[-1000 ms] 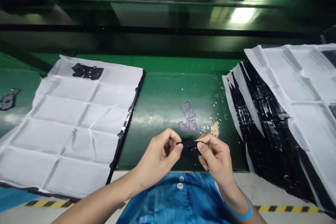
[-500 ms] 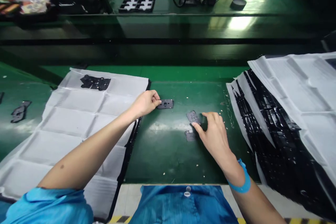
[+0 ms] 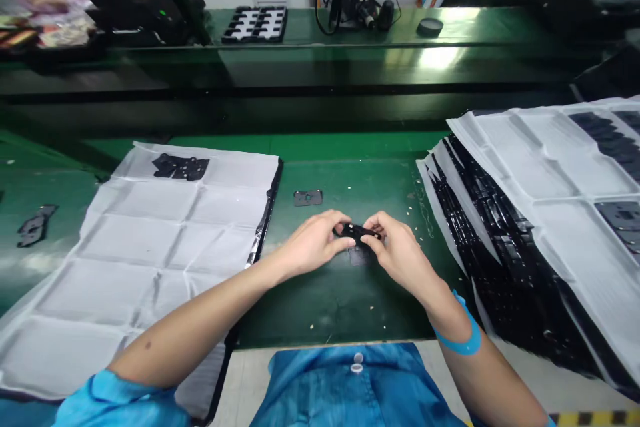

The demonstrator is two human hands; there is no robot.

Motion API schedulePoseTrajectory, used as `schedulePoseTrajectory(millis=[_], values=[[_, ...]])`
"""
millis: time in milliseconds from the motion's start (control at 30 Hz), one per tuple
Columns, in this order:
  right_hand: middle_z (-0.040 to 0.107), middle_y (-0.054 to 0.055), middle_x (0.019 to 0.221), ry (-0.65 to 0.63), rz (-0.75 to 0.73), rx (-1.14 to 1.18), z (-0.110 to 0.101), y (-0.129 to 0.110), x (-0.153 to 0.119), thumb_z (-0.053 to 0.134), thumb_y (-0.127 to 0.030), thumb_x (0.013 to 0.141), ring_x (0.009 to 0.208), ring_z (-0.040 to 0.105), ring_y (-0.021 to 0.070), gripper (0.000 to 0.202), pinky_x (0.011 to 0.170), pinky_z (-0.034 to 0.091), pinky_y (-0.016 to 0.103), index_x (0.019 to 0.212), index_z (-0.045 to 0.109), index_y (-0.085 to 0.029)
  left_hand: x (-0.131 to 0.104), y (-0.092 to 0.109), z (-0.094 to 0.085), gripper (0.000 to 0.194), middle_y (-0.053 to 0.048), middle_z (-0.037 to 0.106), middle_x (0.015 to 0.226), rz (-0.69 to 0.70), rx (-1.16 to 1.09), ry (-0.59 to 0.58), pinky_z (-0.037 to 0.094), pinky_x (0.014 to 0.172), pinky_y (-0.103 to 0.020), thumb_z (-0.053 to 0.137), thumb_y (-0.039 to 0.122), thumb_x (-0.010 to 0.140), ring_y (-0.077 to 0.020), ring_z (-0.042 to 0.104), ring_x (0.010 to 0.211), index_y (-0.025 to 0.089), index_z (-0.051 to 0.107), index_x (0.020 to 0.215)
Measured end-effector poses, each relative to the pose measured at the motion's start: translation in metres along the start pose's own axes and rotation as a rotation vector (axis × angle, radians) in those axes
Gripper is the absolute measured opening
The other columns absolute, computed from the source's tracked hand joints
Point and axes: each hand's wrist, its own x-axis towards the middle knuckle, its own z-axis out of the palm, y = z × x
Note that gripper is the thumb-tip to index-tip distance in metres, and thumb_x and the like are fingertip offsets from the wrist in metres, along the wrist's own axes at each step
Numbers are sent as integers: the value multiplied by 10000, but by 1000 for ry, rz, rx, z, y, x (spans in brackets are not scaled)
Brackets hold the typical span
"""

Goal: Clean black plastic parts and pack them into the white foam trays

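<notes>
Both hands grip one small black plastic part [image 3: 357, 232] over the green bench. My left hand [image 3: 320, 235] pinches its left end between thumb and fingers. At its right end, the thumb and fingers of my right hand [image 3: 397, 243] are closed on it. Just below the held part, another thin dark plate [image 3: 358, 256] lies on the bench, partly covered from view. A rectangular black plate [image 3: 308, 197] with cutouts rests farther back, beyond my left hand and touched by neither hand.
To the left lies a white compartmented tray [image 3: 135, 240] with black parts [image 3: 181, 167] at its far end. Stacked white-and-black trays [image 3: 565, 167] stand on the right. A dark part [image 3: 37, 225] sits at far left. The raised shelf [image 3: 300, 33] behind holds a small tray [image 3: 255, 23].
My left hand has left the rectangular plate and come right and nearer, onto the part at my right hand. That part is now held in both hands. The view has shifted slightly.
</notes>
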Motion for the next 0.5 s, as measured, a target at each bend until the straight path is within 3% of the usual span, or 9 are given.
schedulePoseTrajectory(millis=[67, 133, 200, 300, 400, 500], values=[[710, 16, 887, 48, -54, 114, -9, -9, -15, 669, -145, 947, 794, 663, 191, 82, 763, 519, 313, 958, 651, -225, -10, 13, 10, 255, -4, 676, 753, 26, -98, -31, 437, 643, -270, 576, 325, 1023, -148, 597, 637, 182, 662, 829], [711, 22, 898, 136, -51, 251, -17, -14, -33, 679, -194, 971, 778, 648, 183, 31, 755, 517, 312, 973, 687, -223, -21, 24, 17, 364, 15, 616, 647, 23, -208, -26, 403, 595, -255, 515, 331, 1055, -132, 555, 577, 185, 612, 736], [720, 39, 959, 183, -8, 412, -20, -16, -50, 675, -248, 995, 821, 667, 185, 45, 772, 536, 311, 1007, 710, -223, -32, 33, 24, 378, 16, 618, 651, 7, -317, -4, 402, 569, -246, 516, 371, 1062, -121, 547, 550, 183, 612, 749], [704, 41, 944, 150, 38, 603, -21, -19, -70, 645, -300, 1028, 793, 671, 167, 120, 707, 541, 278, 1051, 730, -218, -45, 44, 35, 383, 11, 622, 658, 44, -364, 46, 411, 571, -243, 517, 380, 1070, -114, 554, 545, 178, 620, 761], [620, -11, 762, 151, 67, 675, -19, -25, -82, 596, -334, 1062, 532, 503, 95, 207, 493, 409, 227, 1150, 739, -213, -51, 54, 46, 372, 18, 600, 645, 128, -309, 104, 410, 599, -246, 520, 341, 1074, -110, 552, 559, 180, 624, 755], [571, -29, 709, 220, 67, 734, -17, -28, -87, 544, -345, 1083, 464, 408, 71, 249, 435, 324, 221, 1139, 740, -201, -53, 61, 52, 367, 15, 605, 654, 153, -301, 132, 407, 591, -247, 520, 333, 1077, -108, 549, 552, 187, 617, 754]])
